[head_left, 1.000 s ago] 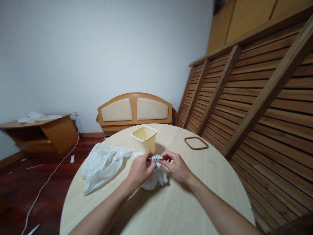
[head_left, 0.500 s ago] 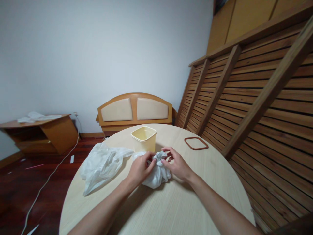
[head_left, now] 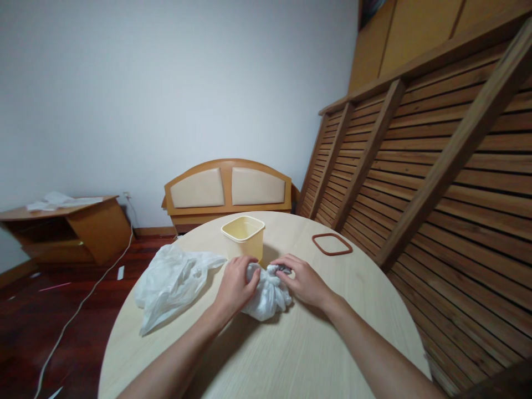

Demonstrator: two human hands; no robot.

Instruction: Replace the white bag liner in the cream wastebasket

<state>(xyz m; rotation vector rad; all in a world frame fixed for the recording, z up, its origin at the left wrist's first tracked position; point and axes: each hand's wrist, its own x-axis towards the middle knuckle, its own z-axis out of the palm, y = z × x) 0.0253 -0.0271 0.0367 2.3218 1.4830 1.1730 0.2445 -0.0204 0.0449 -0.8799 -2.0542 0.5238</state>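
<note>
A bunched white plastic bag (head_left: 268, 299) rests on the round table, gathered at its top; what is inside is hidden. My left hand (head_left: 239, 282) is closed round the bag's upper left side. The fingers and thumb of my right hand (head_left: 301, 278) pinch its gathered top on the right. Just behind the bag stands a pale yellow plastic tub (head_left: 245, 241), upright with its top uncovered. To the left lies a second, crumpled white plastic bag (head_left: 170, 288), apart from my hands. A brown rounded-square ring (head_left: 332, 244) lies flat to the right of the tub.
The round light-wood table (head_left: 332, 354) is under my hands. Behind it stands a padded headboard (head_left: 228, 185). A slatted wooden frame (head_left: 399, 183) leans close along the right. On the left are a low cabinet (head_left: 97, 227) and a white cable (head_left: 83, 305) across the floor.
My hands have moved slightly apart at the bag's top. The left hand has shifted left onto the bag's side, while the right fingers have closed more over the gathered part.
</note>
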